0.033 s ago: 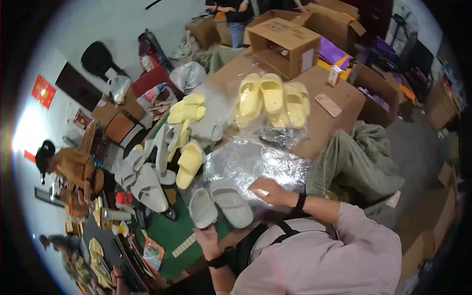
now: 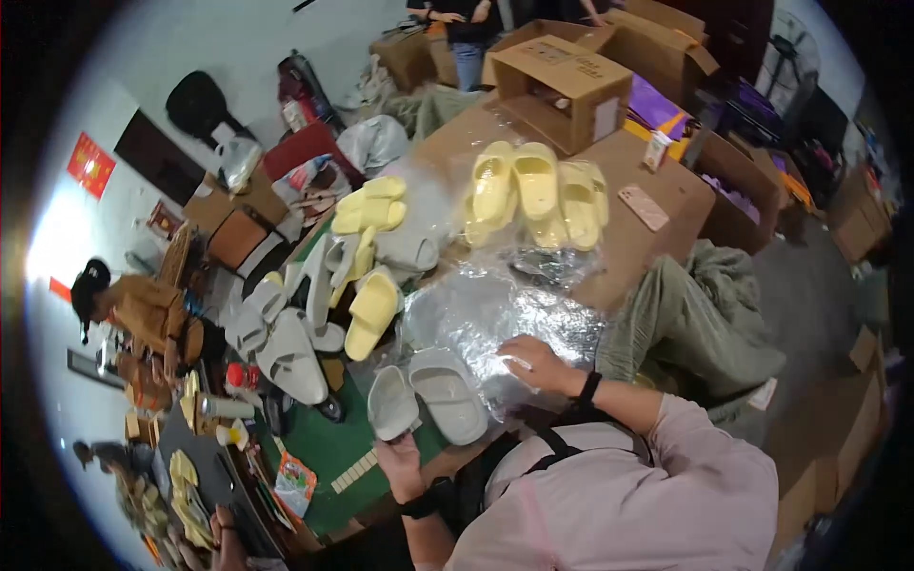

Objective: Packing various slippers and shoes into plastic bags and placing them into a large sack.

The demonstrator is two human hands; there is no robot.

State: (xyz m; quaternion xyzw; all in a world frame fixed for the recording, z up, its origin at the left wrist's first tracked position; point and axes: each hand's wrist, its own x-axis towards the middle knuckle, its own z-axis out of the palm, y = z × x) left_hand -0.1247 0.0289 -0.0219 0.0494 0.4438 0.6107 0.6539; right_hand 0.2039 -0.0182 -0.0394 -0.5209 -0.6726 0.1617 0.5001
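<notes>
My left hand [image 2: 402, 466] grips the heel end of a grey slide slipper [image 2: 392, 403] near the table's front edge. Beside it, a second grey slipper [image 2: 447, 396] lies with its toe pointing away from me. To the right, my right hand [image 2: 541, 366] rests on a pile of clear plastic bags [image 2: 457, 309], its fingers bent against the film. A single yellow slipper [image 2: 372, 312] lies just beyond the grey pair. More grey slippers [image 2: 288, 360] are heaped to the left.
Yellow slippers in clear wrap [image 2: 533, 186] lie at the table's far side, near an open cardboard box [image 2: 562, 90] and a pink phone [image 2: 644, 208]. Olive cloth [image 2: 666, 324] bunches at the right. A green mat [image 2: 328, 466] covers the near left. A person [image 2: 148, 309] sits at the left.
The whole view has shifted slightly. My right hand has slid a little to the right over the plastic, and the second grey slipper has turned slightly. My left hand keeps its hold.
</notes>
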